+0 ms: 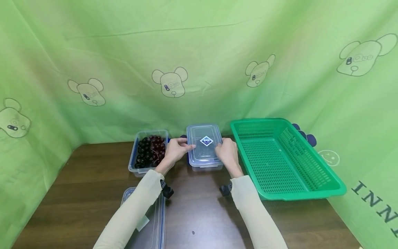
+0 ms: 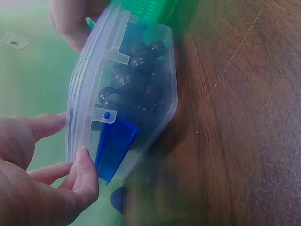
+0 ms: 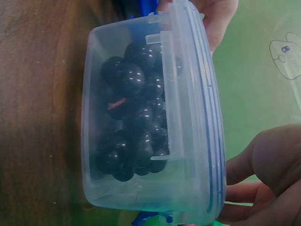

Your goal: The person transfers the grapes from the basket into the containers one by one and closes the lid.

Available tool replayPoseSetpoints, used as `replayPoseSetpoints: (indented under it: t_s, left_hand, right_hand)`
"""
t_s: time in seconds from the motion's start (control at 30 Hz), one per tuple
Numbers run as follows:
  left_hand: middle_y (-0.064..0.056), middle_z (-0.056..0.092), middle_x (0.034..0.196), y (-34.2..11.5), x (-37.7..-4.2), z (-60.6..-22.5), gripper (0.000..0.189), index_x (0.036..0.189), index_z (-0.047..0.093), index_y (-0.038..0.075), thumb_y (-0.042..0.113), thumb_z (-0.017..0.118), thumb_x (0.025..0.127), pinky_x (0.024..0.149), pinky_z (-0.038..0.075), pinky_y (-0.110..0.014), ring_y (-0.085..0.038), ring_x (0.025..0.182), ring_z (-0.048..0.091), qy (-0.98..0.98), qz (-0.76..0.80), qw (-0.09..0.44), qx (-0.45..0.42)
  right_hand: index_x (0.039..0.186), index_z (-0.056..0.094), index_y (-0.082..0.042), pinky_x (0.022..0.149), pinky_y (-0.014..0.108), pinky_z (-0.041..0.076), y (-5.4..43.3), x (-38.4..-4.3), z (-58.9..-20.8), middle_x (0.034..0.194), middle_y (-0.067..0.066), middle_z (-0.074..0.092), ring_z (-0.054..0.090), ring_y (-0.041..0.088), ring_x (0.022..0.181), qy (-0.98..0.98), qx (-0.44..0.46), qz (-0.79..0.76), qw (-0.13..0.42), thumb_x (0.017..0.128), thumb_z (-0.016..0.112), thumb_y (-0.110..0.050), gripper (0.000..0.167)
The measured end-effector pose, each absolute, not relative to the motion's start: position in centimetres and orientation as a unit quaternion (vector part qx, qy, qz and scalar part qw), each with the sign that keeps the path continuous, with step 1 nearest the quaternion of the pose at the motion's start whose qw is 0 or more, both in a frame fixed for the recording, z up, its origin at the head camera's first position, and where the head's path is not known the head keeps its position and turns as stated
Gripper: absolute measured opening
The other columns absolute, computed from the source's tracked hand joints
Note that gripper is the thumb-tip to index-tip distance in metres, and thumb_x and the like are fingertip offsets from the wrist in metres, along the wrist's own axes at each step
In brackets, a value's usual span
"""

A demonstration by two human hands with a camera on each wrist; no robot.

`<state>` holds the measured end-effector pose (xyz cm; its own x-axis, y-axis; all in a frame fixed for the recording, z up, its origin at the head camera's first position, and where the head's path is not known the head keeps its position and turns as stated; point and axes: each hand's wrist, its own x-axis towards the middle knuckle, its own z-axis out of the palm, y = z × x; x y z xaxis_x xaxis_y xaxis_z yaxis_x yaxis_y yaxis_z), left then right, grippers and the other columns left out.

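Observation:
A clear plastic food container [image 1: 205, 166] with a blue-edged lid [image 1: 202, 133] stands between the two hands, lid on top. Dark round grapes [image 3: 141, 113] show through its wall. My left hand [image 1: 175, 151] pinches the left rim of the lid, thumb on top and fingertips below the edge. Beside those fingers a blue latch [image 2: 115, 146] hangs down, angled away from the rim. On the opposite side my right hand [image 1: 228, 154] grips the lid's rim, thumb on top and fingers curled at the side. Part of another blue latch [image 3: 146, 217] shows there.
Left of the hands sits an uncovered container [image 1: 132, 162] with dark and reddish grapes. A large clear lid [image 1: 152, 224] lies under the left forearm. To the right stands a green plastic basket [image 1: 280, 162]. Green curtain [image 1: 199, 103] encloses the wooden table [image 1: 77, 193].

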<state>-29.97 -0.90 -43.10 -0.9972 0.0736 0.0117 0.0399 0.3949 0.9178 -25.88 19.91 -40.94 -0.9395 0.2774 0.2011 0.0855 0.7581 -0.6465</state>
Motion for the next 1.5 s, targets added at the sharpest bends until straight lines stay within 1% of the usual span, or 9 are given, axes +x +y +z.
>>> replayPoseSetpoints:
  t_s: [0.17,0.3,0.57,0.77,0.87,1.0,1.27,1.37,1.5]
  left_hand:
    - [-0.017,0.080,0.109,-0.7,-30.0,-43.5,0.058,0.132,0.072,0.004,0.031,0.089,0.084,0.094,0.062,-0.043,-0.031,0.101,0.076,0.836,0.548,0.020,0.026]
    - [-0.017,0.079,0.113,-0.7,-30.2,-43.7,0.059,0.134,0.071,0.004,0.032,0.088,0.085,0.094,0.062,-0.042,-0.030,0.103,0.075,0.835,0.550,0.028,0.018]
    - [-0.017,0.079,0.112,-0.7,-30.5,-43.6,0.058,0.134,0.069,0.003,0.030,0.087,0.086,0.093,0.062,-0.041,-0.030,0.101,0.076,0.830,0.557,0.041,0.014]
    - [-0.016,0.077,0.111,-0.6,-30.6,-43.8,0.058,0.135,0.068,0.002,0.028,0.087,0.087,0.089,0.063,-0.037,-0.026,0.097,0.074,0.823,0.565,0.056,0.004]
    - [-0.016,0.077,0.111,-0.6,-30.5,-43.8,0.058,0.136,0.067,0.002,0.027,0.087,0.087,0.090,0.063,-0.037,-0.026,0.098,0.074,0.824,0.564,0.061,0.001]
    - [-0.017,0.078,0.112,-0.5,-30.5,-43.5,0.057,0.135,0.067,0.001,0.027,0.085,0.088,0.093,0.062,-0.040,-0.028,0.100,0.075,0.829,0.556,0.059,0.002]
    - [-0.014,0.078,0.115,-0.3,-30.4,-43.3,0.055,0.137,0.067,0.005,0.030,0.083,0.091,0.093,0.061,-0.040,-0.028,0.105,0.074,0.839,0.541,0.067,-0.008]
    - [-0.016,0.075,0.120,-0.1,-30.2,-43.2,0.056,0.140,0.063,0.004,0.028,0.081,0.093,0.097,0.060,-0.041,-0.029,0.109,0.071,0.834,0.547,0.071,-0.008]
    - [-0.021,0.068,0.129,0.2,-29.7,-43.3,0.060,0.145,0.057,0.003,0.026,0.080,0.094,0.103,0.057,-0.046,-0.033,0.118,0.066,0.828,0.556,0.076,-0.008]
  right_hand:
    - [0.090,0.071,0.005,0.076,0.057,0.055,20.0,-25.9,-41.4,0.095,0.027,0.076,0.070,0.045,0.089,-0.927,-0.099,0.334,0.140,0.096,0.055,-0.006,0.020]
    - [0.099,0.072,0.005,0.078,0.058,0.056,20.0,-26.1,-41.7,0.101,0.027,0.076,0.071,0.044,0.092,-0.928,-0.104,0.334,0.128,0.099,0.055,-0.009,0.023]
    - [0.095,0.071,0.005,0.079,0.057,0.056,20.0,-26.3,-41.5,0.100,0.027,0.075,0.071,0.044,0.092,-0.933,-0.102,0.322,0.123,0.099,0.056,-0.010,0.022]
    - [0.105,0.072,0.008,0.080,0.056,0.057,20.0,-26.1,-41.4,0.106,0.028,0.075,0.071,0.041,0.094,-0.937,-0.101,0.318,0.109,0.101,0.055,-0.010,0.025]
    - [0.114,0.071,0.009,0.085,0.058,0.058,20.0,-26.0,-41.5,0.113,0.029,0.075,0.072,0.043,0.101,-0.937,-0.102,0.319,0.100,0.102,0.054,-0.010,0.029]
    - [0.126,0.068,0.011,0.094,0.060,0.058,20.0,-26.0,-41.5,0.123,0.031,0.072,0.070,0.047,0.113,-0.936,-0.099,0.321,0.107,0.103,0.054,-0.010,0.035]
    - [0.138,0.062,0.010,0.107,0.061,0.053,19.8,-25.8,-42.2,0.137,0.031,0.066,0.063,0.049,0.127,-0.922,-0.110,0.351,0.123,0.104,0.053,-0.011,0.041]
    - [0.141,0.059,0.011,0.112,0.060,0.050,19.8,-25.7,-42.5,0.141,0.031,0.063,0.060,0.049,0.132,-0.913,-0.115,0.368,0.131,0.104,0.053,-0.012,0.044]
    - [0.142,0.058,0.011,0.114,0.060,0.048,19.8,-25.5,-42.8,0.143,0.030,0.062,0.058,0.049,0.135,-0.908,-0.120,0.377,0.138,0.105,0.054,-0.013,0.045]
